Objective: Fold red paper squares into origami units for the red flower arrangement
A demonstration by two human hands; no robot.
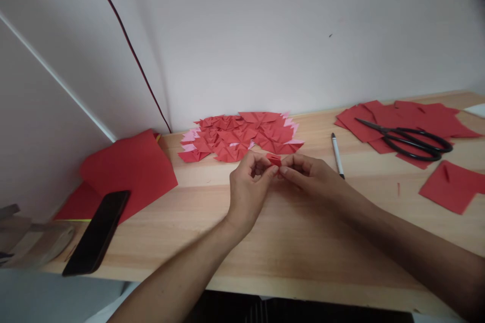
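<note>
Between my two hands, a small folded piece of red paper (274, 159) is held just above the wooden table. My left hand (250, 184) pinches it from the left with thumb and fingers. From the right, my right hand (312, 174) grips its other side, thumb pressed against the fingers. My fingers cover much of the piece, so its full shape is hidden. Right behind my hands lies a spread of folded red and pink paper pieces (242, 136), overlapping in rows near the wall.
Large red paper sheets (132, 166) lie left, partly under a black phone (98, 232). A white pen (337, 155) lies right of my hands. Black-handled scissors (409, 140) rest on red paper squares (401, 111). Another red piece (450, 186) lies nearer. Behind the table (212, 202) stands a wall.
</note>
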